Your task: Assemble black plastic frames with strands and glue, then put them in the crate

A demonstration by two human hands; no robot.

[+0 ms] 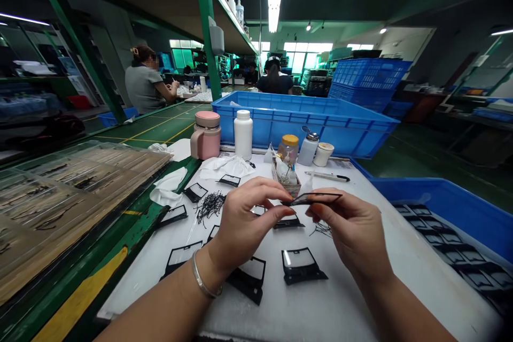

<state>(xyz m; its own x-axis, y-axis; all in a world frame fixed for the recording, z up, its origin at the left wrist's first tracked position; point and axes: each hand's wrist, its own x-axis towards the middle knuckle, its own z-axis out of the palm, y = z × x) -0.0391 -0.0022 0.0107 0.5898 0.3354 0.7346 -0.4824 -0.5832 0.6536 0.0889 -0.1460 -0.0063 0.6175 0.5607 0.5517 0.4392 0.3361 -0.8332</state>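
Black frame (310,199): hanging above the tabletop (360,299), pinched between both hands.
Left hand (240,222): grip pinching its left end.
Right hand (355,232): grip pinching its right end.
Blue tray (468,208): sitting at right, holding rows of loose frames (452,256).
Blue crate (304,123): standing farthest, contents hidden.

Pink lidded mug (206,135) and white bottle (243,134) side by side at the bench's far edge, blue crate (320,123) right behind them. Pen (326,176) near a yellow-capped jar (288,149). Person in grey (143,85) seated back left.
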